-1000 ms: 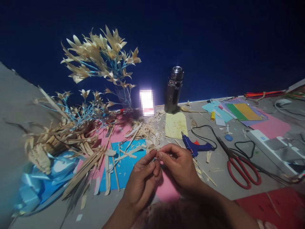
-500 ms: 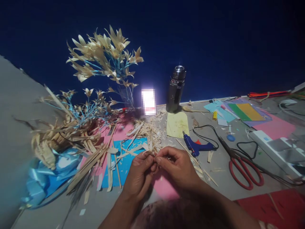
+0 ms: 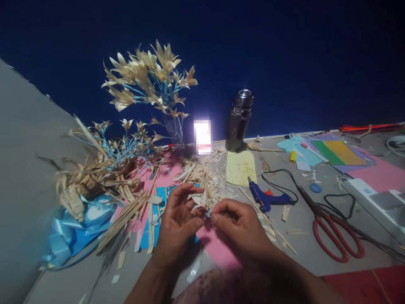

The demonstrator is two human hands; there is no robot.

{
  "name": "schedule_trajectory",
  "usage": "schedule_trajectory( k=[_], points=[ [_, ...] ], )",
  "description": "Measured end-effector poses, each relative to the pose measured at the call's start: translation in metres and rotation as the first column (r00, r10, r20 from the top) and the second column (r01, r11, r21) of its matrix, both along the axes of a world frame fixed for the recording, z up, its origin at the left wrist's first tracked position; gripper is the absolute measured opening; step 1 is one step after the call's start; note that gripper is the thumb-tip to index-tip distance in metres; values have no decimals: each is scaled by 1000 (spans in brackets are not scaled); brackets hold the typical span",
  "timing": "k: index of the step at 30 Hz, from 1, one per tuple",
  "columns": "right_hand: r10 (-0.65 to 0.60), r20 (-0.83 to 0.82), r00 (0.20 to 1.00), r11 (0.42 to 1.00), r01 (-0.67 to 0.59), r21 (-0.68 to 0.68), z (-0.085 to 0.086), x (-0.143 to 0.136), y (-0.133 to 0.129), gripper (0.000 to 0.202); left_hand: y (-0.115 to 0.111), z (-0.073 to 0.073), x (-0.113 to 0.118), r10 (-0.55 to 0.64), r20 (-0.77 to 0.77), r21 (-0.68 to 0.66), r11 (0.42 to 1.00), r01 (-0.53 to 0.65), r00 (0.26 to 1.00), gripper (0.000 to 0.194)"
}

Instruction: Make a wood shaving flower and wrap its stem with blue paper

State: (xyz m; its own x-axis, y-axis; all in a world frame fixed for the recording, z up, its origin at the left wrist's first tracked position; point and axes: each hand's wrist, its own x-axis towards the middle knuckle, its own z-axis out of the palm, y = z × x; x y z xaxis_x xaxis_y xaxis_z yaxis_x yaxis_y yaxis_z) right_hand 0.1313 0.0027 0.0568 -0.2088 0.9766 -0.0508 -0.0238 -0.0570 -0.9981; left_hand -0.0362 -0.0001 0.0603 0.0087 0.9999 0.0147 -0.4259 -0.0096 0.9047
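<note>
My right hand [image 3: 242, 221] is pinched on a small husk flower, its thumb and forefinger closed at a bluish bit of stem. Pale petals of the husk flower [image 3: 200, 203] stick out to the left, between my two hands. My left hand [image 3: 179, 219] is open beside it, fingers spread and raised, the thumb stretched towards the right fingertips. Whether the left fingers touch the petals is hard to tell. Beneath both hands lie pink paper [image 3: 218, 249] and blue paper [image 3: 155, 194]. A heap of husk shavings [image 3: 207, 179] is just beyond them.
Husk flowers on blue stems [image 3: 148, 80] stand at back left, above dry husks [image 3: 95, 185] and blue ribbon [image 3: 76, 228]. Ahead are a bright blurred light [image 3: 203, 137] and a flask [image 3: 239, 122]. To the right: a glue gun [image 3: 268, 197], red-handled scissors [image 3: 338, 236], a power strip [image 3: 367, 198].
My left hand has opened and drawn away to the left from the pinch, leaving the petals in sight. The right hand keeps its pinch. The view has shifted slightly left.
</note>
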Motion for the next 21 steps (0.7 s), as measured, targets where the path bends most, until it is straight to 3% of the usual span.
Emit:
schedule_trajectory(
  k=[3, 7, 21],
  points=[
    [16, 43, 999, 1000, -17, 22, -1, -1, 1, 7, 3, 5, -9, 21, -204, 95, 995, -2, 979, 33],
    [60, 78, 995, 998, -62, 27, 1, -2, 1, 9, 7, 3, -19, -5, -306, 141, 989, 51, 952, 18],
    [5, 184, 983, 972, -48, 231, 7, -6, 1, 12, 11, 7, -24, 26, -302, 32, 999, -17, 953, 20]
  ],
)
